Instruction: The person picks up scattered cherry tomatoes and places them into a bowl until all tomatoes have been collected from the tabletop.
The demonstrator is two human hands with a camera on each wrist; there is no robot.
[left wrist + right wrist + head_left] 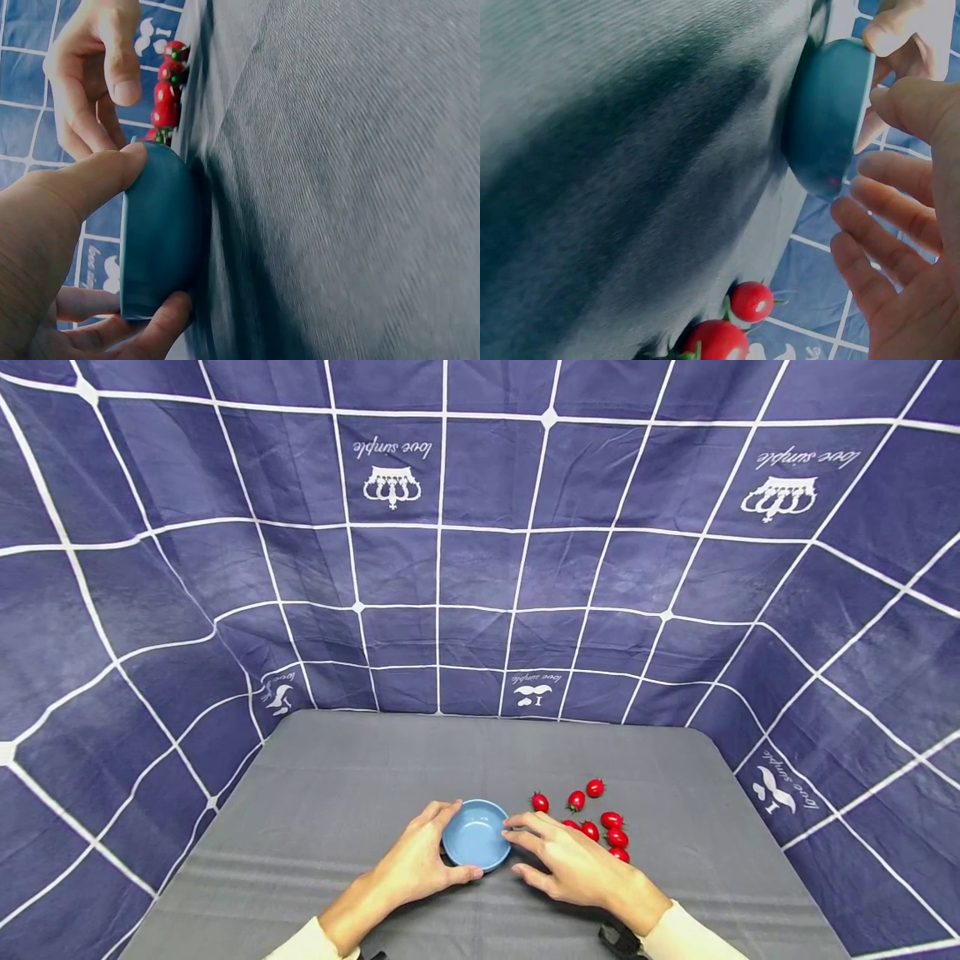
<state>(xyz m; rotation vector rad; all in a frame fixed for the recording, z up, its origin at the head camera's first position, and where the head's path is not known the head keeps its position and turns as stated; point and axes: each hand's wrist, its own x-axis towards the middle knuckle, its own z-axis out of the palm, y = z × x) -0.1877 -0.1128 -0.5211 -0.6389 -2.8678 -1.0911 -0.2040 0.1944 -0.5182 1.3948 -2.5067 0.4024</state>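
A small light-blue bowl (pixel 477 837) sits upright on the grey table, its inside bare. My left hand (pixel 422 858) grips it from the left, with the thumb at the near rim and the fingers round the far side; the left wrist view shows the bowl's outer wall (pixel 161 232) between them. On the bowl's other side is my right hand (pixel 573 864), fingers loosely spread and their tips right at the rim. In the right wrist view nothing lies within that hand's fingers.
Several cherry tomatoes (pixel 612 820) with green stems lie to the right of the bowl, some partly hidden behind my right hand. The grey tabletop (pixel 322 785) ends at a blue cloth backdrop (pixel 480 568) with white grid lines, which encloses the back and both sides.
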